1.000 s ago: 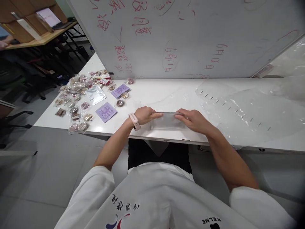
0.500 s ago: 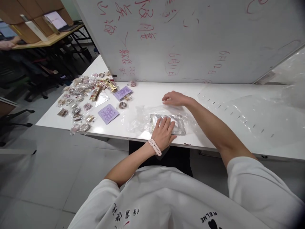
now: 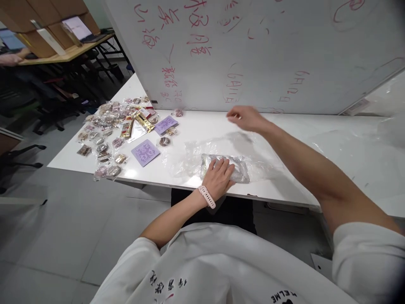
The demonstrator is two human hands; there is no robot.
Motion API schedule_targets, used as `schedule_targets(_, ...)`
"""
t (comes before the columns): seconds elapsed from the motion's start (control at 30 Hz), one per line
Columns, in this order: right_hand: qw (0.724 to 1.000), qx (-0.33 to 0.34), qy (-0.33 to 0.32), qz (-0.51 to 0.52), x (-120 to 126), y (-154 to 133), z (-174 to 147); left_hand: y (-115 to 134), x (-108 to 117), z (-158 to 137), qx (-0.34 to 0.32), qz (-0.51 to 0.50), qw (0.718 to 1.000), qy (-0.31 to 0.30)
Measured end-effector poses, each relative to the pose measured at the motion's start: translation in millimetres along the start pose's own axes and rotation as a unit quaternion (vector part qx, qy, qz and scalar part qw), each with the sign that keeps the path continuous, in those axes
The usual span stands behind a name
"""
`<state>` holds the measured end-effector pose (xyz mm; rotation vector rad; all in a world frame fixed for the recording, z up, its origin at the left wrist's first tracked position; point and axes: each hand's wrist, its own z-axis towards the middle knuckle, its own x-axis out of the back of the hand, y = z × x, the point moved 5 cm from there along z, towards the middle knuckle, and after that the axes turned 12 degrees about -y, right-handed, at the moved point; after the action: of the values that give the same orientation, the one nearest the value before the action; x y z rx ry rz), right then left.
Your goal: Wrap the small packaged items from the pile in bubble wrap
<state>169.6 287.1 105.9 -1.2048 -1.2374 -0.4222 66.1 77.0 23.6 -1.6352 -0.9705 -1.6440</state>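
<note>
My left hand [image 3: 219, 179] lies with its fingers stretched over a flat silver foil packet [image 3: 242, 171], pressing it near the front edge of the table. Clear crinkled plastic wrap [image 3: 202, 148] spreads under and around the packet. Raised above the table beyond the packet is my right hand [image 3: 245, 118], its fingers curled in and the tips close together. Whatever those fingertips may hold is too small to make out. A shadow falls on the table below that hand.
Several small wrapped snacks [image 3: 107, 120] cover the table's left part, with gold packets [image 3: 144, 121] among them. Two purple cards [image 3: 145, 153] lie nearer. A whiteboard [image 3: 253, 55] stands along the back. More clear plastic [image 3: 354, 139] is at right. A person's hand [image 3: 11, 60] rests at another desk.
My right hand has lifted away from the plastic wrap, and its fingers have curled. The left hand stays on the foil packet. The view has shifted slightly.
</note>
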Motion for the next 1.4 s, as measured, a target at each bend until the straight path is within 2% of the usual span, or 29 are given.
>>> schedule_targets(0.07, 0.996, 0.046, -0.080, -0.003, -30, -17, -2, 2, 1, 1, 0.003, 0.000, 1.000, 0.006)
schedule_targets(0.17, 0.974, 0.063, -0.220, 0.009, -72, -39, 8, 4, 2, 0, 0.008, 0.002, 1.000, 0.008)
schedule_targets(0.23, 0.953, 0.087, -0.286, 0.046, -84, -49, 18, 4, 1, 0, 0.010, 0.004, 1.000, 0.006)
schedule_targets(0.27, 0.947, 0.103, -0.295, 0.069, -84, -52, 23, 3, 1, 0, 0.010, 0.005, 1.000, 0.005)
schedule_targets(0.33, 0.951, 0.114, -0.265, 0.111, -75, -48, 32, 1, 0, 1, 0.008, 0.004, 1.000, 0.002)
schedule_targets(0.43, 0.966, 0.077, -0.192, 0.155, -56, -24, 38, -2, 0, 4, -0.005, -0.003, 1.000, -0.003)
schedule_targets(0.53, 0.969, 0.037, -0.169, 0.175, -41, -2, 32, -4, 1, 7, -0.016, -0.008, 1.000, -0.004)
schedule_targets(0.6, 0.979, 0.008, -0.145, 0.144, -28, 3, 24, -4, 1, 8, -0.019, -0.008, 1.000, -0.006)
schedule_targets(0.67, 0.995, -0.017, -0.067, 0.078, -10, -3, 9, -2, 1, 8, -0.017, -0.007, 1.000, -0.007)
schedule_targets(0.73, 0.999, -0.015, 0.014, 0.034, 0, -20, -18, 1, 2, 9, -0.010, -0.007, 1.000, -0.007)
schedule_targets(0.8, 0.997, 0.033, 0.027, 0.062, -11, -42, -55, 3, 2, 13, 0.003, -0.016, 1.000, -0.007)
schedule_targets(0.9, 0.977, 0.137, -0.005, 0.163, -63, -66, -117, 2, 4, 18, 0.012, -0.062, 0.998, 0.002)
schedule_targets(0.97, 0.976, 0.139, 0.020, 0.168, -102, -63, -147, -1, 8, 15, -0.017, -0.132, 0.991, 0.024)
schedule_targets(1.03, 0.980, 0.115, 0.058, 0.149, -131, -51, -162, -8, 15, 0, -0.028, -0.223, 0.971, 0.085)
schedule_targets(1.07, 0.983, 0.101, 0.066, 0.135, -141, -45, -164, -14, 20, -12, -0.007, -0.262, 0.956, 0.131)
schedule_targets(1.13, 0.991, 0.081, 0.055, 0.092, -154, -38, -162, -29, 26, -46, 0.089, -0.337, 0.907, 0.234)
schedule_targets(1.2, 0.996, 0.073, 0.038, 0.034, -158, -38, -157, -43, 23, -81, 0.193, -0.453, 0.821, 0.289)
schedule_targets(1.27, 0.997, 0.071, 0.033, -0.012, -157, -42, -155, -50, 10, -101, 0.241, -0.622, 0.700, 0.256)
schedule_targets(1.33, 0.996, 0.071, 0.037, -0.031, -155, -46, -155, -53, 0, -102, 0.243, -0.757, 0.577, 0.185)
schedule_targets(1.37, 0.996, 0.072, 0.040, -0.036, -155, -47, -156, -56, -2, -97, 0.239, -0.796, 0.534, 0.156)
schedule_targets(1.4, 0.996, 0.074, 0.043, -0.040, -155, -48, -157, -62, -2, -89, 0.236, -0.817, 0.507, 0.141)
